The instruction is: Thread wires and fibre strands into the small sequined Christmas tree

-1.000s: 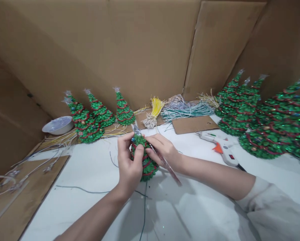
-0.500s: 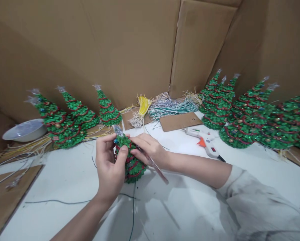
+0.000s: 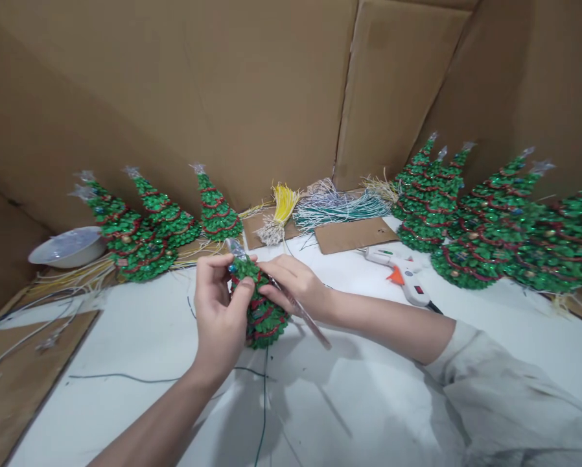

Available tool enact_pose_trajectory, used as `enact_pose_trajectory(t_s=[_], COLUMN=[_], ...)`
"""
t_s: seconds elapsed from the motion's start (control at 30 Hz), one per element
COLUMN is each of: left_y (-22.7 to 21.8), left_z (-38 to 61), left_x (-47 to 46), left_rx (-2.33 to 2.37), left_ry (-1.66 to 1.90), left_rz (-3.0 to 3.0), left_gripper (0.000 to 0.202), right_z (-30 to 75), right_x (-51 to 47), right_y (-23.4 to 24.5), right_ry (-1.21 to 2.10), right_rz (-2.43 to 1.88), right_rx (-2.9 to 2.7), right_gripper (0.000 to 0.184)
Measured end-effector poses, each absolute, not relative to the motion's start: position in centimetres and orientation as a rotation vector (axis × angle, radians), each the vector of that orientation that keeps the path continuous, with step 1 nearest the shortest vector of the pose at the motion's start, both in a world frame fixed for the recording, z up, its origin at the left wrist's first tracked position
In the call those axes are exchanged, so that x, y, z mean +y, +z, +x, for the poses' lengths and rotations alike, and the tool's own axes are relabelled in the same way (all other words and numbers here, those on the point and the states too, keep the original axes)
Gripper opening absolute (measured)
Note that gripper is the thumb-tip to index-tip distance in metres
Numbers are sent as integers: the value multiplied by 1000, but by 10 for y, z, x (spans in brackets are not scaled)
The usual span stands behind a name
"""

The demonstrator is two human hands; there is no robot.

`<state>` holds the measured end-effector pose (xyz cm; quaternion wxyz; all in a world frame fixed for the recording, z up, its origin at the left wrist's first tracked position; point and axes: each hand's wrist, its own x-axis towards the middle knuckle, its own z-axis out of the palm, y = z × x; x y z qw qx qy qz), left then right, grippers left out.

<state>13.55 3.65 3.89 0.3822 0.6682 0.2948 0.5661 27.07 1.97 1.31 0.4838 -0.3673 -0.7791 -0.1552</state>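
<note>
the green tree (image 3: 266, 316) is banded with red.

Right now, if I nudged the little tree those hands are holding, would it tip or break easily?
Stood upright, the little tree would probably resist tipping, since it widens toward its base. Its clear top piece looks thin, so that part may be fragile. The ruffled green surface suggests it likely wouldn't slip easily from a grip.
</note>
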Motion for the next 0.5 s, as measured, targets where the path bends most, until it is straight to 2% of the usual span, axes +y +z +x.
enact_pose_trajectory(t_s=[0.5], left_y=[18], left_z=[129], left_x=[31], left_rx=[659], left_ry=[1436], left_rz=[1804], left_gripper=[29], right_z=[269], right_x=[13], right_y=[12], right_ry=[-349], right_rz=[-831], right_rx=[-1883], right_gripper=[24])
